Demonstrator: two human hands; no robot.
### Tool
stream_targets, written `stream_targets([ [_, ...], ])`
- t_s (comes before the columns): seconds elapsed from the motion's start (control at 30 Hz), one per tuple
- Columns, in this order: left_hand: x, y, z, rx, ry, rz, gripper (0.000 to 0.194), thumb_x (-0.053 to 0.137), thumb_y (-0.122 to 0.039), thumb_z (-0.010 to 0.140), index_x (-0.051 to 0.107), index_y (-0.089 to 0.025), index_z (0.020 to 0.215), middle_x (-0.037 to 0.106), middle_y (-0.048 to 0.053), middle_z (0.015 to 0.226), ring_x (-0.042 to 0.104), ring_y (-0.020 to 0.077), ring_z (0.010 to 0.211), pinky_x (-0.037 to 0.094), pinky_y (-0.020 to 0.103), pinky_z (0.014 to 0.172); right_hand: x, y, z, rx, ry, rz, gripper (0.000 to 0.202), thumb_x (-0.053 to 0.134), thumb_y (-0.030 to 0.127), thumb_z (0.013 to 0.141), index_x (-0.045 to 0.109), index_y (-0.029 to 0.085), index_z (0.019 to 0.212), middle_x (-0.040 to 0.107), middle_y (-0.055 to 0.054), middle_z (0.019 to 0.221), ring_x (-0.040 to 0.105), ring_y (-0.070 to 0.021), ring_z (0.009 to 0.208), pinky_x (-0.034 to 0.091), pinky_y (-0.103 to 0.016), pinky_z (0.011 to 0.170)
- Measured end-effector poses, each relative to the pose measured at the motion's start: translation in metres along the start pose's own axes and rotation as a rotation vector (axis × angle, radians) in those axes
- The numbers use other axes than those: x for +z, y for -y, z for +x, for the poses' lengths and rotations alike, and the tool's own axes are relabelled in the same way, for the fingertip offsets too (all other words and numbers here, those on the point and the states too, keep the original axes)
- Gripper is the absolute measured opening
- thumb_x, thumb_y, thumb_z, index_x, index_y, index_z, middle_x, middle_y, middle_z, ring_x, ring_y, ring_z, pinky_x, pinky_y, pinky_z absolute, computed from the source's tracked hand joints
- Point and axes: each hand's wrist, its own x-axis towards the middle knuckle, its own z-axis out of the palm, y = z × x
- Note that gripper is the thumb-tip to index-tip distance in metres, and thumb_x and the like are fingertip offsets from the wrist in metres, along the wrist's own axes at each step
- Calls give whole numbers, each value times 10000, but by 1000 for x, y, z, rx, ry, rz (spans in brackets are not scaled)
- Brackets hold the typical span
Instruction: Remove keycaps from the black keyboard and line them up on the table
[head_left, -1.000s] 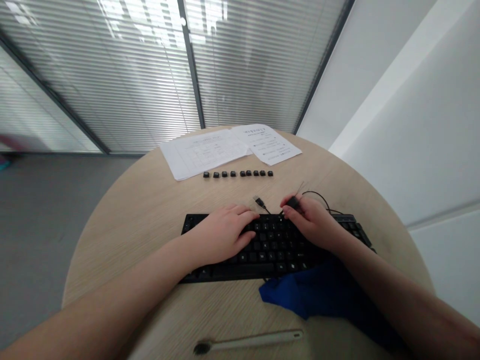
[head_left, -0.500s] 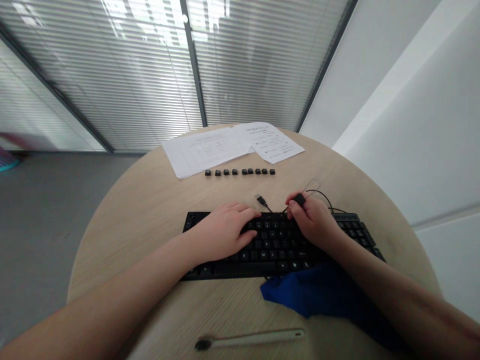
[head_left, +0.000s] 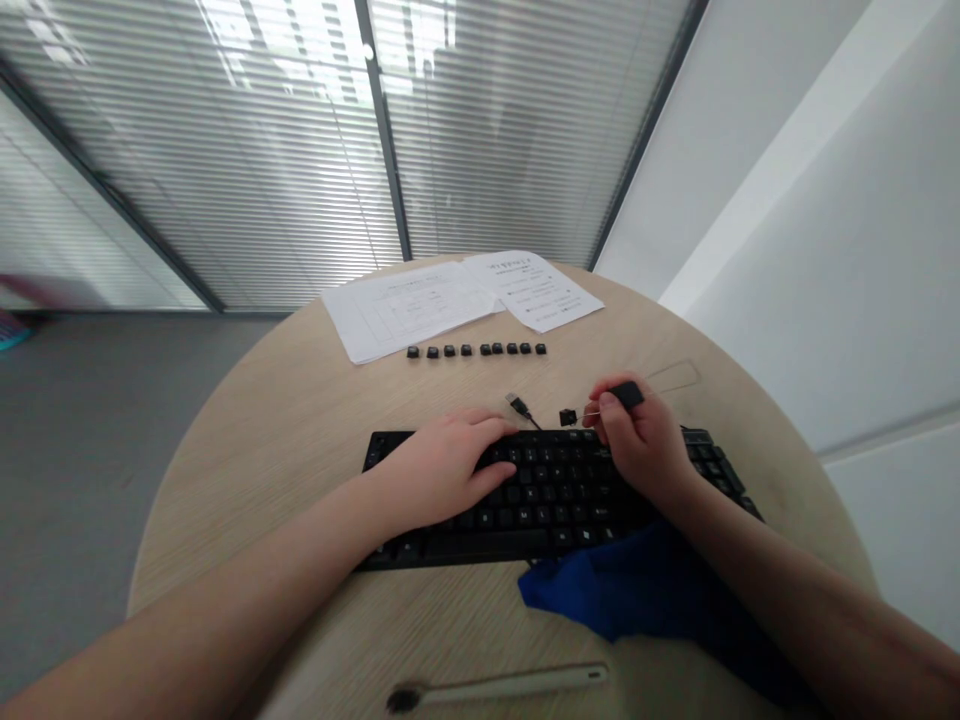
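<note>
Gripping the black-handled wire puller (head_left: pixel 626 393) in your right hand (head_left: pixel 643 445), you have a small black keycap (head_left: pixel 568 417) at its tips, loose, just beyond the long black plastic keyboard (head_left: pixel 487 543). Your relaxed left hand (head_left: pixel 442 465) rests on the keyboard; nine black square caps (head_left: pixel 466 350) line up beyond it.

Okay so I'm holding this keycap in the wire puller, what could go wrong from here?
The keycap sits at the tip of the wire puller in your right hand, so it could slip out and drop onto the keyboard or table.

Your forearm is over the blue cloth, so it might drag the cloth across the keys.

The loose keycaps beyond the keyboard could get knocked out of their row.
</note>
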Motion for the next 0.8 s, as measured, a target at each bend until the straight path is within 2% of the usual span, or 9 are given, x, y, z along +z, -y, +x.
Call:
stream_targets([
  [0.07,-4,-5,-1,-43,-88,-83,340,580,-343,956,649,-190,1251,690,92,1280,637,254,1163,490,440,1043,-1,7,-5,-77,45,73,103,528,280,980,606,214,977,669,4,720,640,-144,620,508,-278,618],
  [0.17,-8,-13,-2,-85,-153,-316,389,620,-350,922,648,-189,1275,732,72,1145,679,216,1013,562,382,894,-4,21,-13,-195,162,164,86,562,260,979,635,221,999,673,0,762,656,-144,670,534,-290,667],
  [0.23,-8,-15,-3,-79,-117,-471,395,650,-352,895,669,-187,1253,742,54,1037,685,190,905,575,335,786,-5,28,-16,-238,235,197,95,566,250,982,650,222,1017,662,5,745,641,-137,644,529,-287,650],
  [0.33,-5,-13,-2,-79,-47,-584,335,655,-349,891,710,-196,1184,732,26,901,670,164,789,556,302,705,-5,32,-18,-240,307,245,116,558,264,992,658,219,1032,647,12,699,628,-134,604,515,-282,612],
  [0.47,0,-7,-1,-112,-33,-690,289,649,-352,889,715,-200,1125,734,23,876,673,168,791,551,314,720,-3,30,-18,-195,343,293,139,554,296,999,664,219,1033,670,-2,723,638,-139,608,508,-278,586],
  [0.63,2,-3,0,-112,1,-720,261,644,-374,885,701,-184,1055,734,32,880,671,165,792,550,322,735,0,30,-17,-205,365,321,125,552,276,1000,658,221,1035,660,13,706,637,-130,616,515,-272,613],
  [0.8,0,-5,1,-113,-47,-576,200,655,-365,876,708,-193,964,697,3,808,634,138,714,518,267,635,-1,31,-16,-273,413,300,135,549,258,999,670,225,1050,684,3,743,658,-139,674,529,-278,657],
])
